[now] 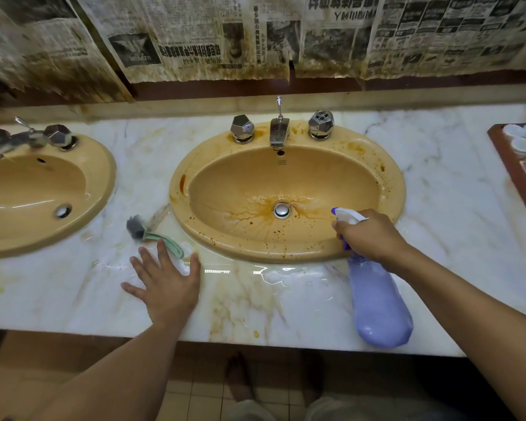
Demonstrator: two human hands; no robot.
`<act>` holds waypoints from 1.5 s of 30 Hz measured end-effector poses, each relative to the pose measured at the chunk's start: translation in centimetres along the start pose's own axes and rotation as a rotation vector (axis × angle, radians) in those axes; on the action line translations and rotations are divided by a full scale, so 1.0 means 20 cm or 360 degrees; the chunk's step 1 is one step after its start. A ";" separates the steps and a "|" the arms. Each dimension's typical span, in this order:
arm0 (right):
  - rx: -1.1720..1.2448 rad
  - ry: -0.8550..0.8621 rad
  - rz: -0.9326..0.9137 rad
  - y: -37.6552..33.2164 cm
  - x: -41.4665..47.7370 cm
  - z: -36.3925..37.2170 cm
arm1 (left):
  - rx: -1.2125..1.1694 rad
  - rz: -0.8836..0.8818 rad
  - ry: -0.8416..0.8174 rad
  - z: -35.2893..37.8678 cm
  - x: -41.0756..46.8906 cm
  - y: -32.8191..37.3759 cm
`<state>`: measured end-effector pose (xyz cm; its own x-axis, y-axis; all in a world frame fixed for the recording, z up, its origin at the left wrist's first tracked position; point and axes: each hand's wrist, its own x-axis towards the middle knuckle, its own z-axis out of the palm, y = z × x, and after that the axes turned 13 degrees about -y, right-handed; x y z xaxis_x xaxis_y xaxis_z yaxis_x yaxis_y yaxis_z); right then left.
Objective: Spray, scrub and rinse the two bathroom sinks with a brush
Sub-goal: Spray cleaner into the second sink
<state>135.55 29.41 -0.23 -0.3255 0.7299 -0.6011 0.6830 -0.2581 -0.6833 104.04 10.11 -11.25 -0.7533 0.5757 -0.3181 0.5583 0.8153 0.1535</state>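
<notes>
Head view. Right hand (368,235): grips spray bottle (377,299), nozzle over stained sink (390,177). Left hand (164,284): flat, fingers spread on counter (286,311), beside brush (152,235), not holding it. Stained sink: rust streaks present; probably spraying stage, scrub and rinse outstanding. Other sink (104,177): looks cleaner, status uncertain.

I get a warm, rather dim picture. Small white glints of glare sit on the glossy counter (255,287) at lower centre. The middle is sharp, but the left faucet (9,141) and the brush (146,232) at the left are smeared with blur. The wide lens bows the counter's edges, and the floor (195,396) along the bottom lies in deep shadow.
</notes>
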 end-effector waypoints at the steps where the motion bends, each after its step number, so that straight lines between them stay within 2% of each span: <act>1: -0.0012 0.0032 0.0002 0.01 -0.01 0.00 | 0.0003 -0.0005 -0.0003 0.00 0.00 0.00; 4: -0.0035 0.0060 -0.0015 0.01 -0.03 0.00 | 0.0018 -0.0018 -0.0005 0.00 0.00 0.01; 9: 0.0164 -0.0028 0.0033 0.04 -0.04 -0.05 | -0.0012 -0.0021 0.0024 -0.01 -0.01 0.01; 15: 0.0275 0.0191 0.0072 0.08 -0.08 -0.09 | -0.0101 -0.0106 -0.0018 -0.04 0.00 0.05; 21: 0.0145 0.0142 0.0197 0.09 -0.13 -0.15 | -0.0167 -0.0399 -0.0154 -0.05 0.04 0.22; 24: 0.0177 0.0078 0.0231 0.09 -0.14 -0.14 | -0.0154 -0.0387 -0.0116 -0.02 0.04 0.22; 30: 0.0185 0.0174 0.0227 0.07 -0.13 -0.07 | -0.0155 -0.0415 -0.0084 -0.01 0.06 0.23; 32: 0.0120 0.0085 0.0226 0.07 -0.14 -0.09 | -0.0174 -0.0409 -0.0064 -0.01 0.06 0.24; 38: 0.0099 -0.0449 0.0064 0.00 -0.14 -0.11 | -0.0178 -0.0419 -0.0048 -0.01 0.06 0.24; 45: -0.0116 -0.0467 0.0057 -0.11 -0.05 0.00 | -0.0165 -0.0415 -0.0044 -0.01 0.06 0.25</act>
<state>134.31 29.24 1.78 -0.4680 0.5043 -0.7257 0.7391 -0.2268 -0.6342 105.72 14.86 -10.64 -0.8562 0.3451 -0.3845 0.3074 0.9384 0.1579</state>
